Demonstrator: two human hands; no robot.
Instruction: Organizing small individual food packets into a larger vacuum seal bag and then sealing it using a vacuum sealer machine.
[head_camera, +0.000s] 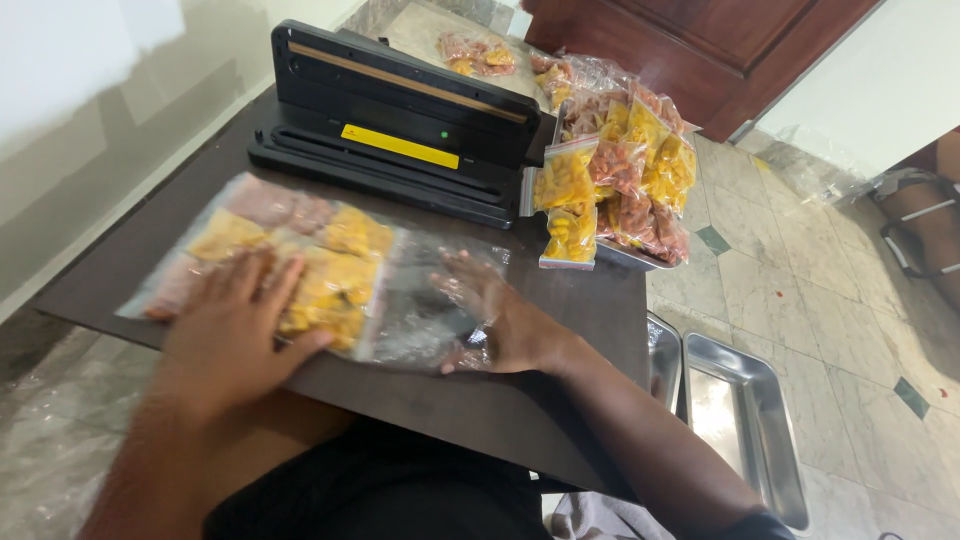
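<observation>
We hold no clenched grip: our left hand (235, 335) lies flat on the filled part of the clear bag (310, 270) on the dark counter (580, 290), our right hand (500, 320) spread on its empty end. The bag looks soft, slippery and lumpy, best taken by its edges; it holds yellow and pink pieces, like the small packets (620, 180) piled by the black sealer (400, 120)

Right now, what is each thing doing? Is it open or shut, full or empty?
Vacuum sealer: lid up, green light on.
Clear bag: lying flat on the table, filled with yellow and pink food at one end, empty at the open end.
Left hand: flat on the filled part.
Right hand: flat on the empty part.
Pile of packed bags: stacked on a tray.
Steel trays: empty, on the floor.
</observation>
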